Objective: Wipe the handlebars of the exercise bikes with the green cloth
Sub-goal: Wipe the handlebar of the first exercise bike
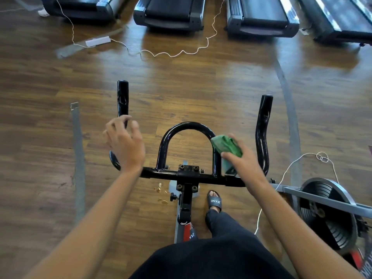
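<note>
Glossy black handlebars, crumpled green cloth on the loop
so the right hand pinches it against the loop's right side, left hand hovers loose-fingered over the left bar

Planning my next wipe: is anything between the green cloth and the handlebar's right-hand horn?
Nothing visible. The right hand holds the green cloth on the glossy black loop; only open space separates it from the curved black right horn.

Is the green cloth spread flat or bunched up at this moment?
Bunched up. The green cloth is crumpled into a wad under the right hand, pressed against the right side of the handlebar's centre loop.
</note>
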A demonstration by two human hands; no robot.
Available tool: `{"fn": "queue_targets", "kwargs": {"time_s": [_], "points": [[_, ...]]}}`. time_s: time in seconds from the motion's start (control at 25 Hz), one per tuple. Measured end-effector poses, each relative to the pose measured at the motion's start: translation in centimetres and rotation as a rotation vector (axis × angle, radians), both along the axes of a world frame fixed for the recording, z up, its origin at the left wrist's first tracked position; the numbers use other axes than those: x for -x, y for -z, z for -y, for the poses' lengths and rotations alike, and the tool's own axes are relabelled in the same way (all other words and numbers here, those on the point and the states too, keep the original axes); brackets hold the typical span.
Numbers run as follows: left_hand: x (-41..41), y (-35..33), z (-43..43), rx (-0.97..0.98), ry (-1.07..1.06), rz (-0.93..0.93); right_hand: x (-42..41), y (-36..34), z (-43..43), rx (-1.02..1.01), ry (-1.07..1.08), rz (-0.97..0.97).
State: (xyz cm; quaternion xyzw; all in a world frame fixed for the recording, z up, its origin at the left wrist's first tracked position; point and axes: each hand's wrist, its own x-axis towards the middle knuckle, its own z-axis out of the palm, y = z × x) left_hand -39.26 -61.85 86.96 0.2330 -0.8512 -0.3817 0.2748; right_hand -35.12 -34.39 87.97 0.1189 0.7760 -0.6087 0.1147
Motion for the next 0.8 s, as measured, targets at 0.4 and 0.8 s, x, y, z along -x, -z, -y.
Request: {"fn": "queue_targets", "kwargs": {"time_s": [0.4, 0.8], "points": [[-6.1, -6.0, -14.3, -0.905, 0.529, 0.338, -1.6, -3.7, 2.9, 0.795, 0.161, 0.253], [-7.4, -4.9, -11.5, -1.216, 0.371, 0.259, -3.1, -2.9, 3.8, 0.886, 0.033, 0.284]]}}
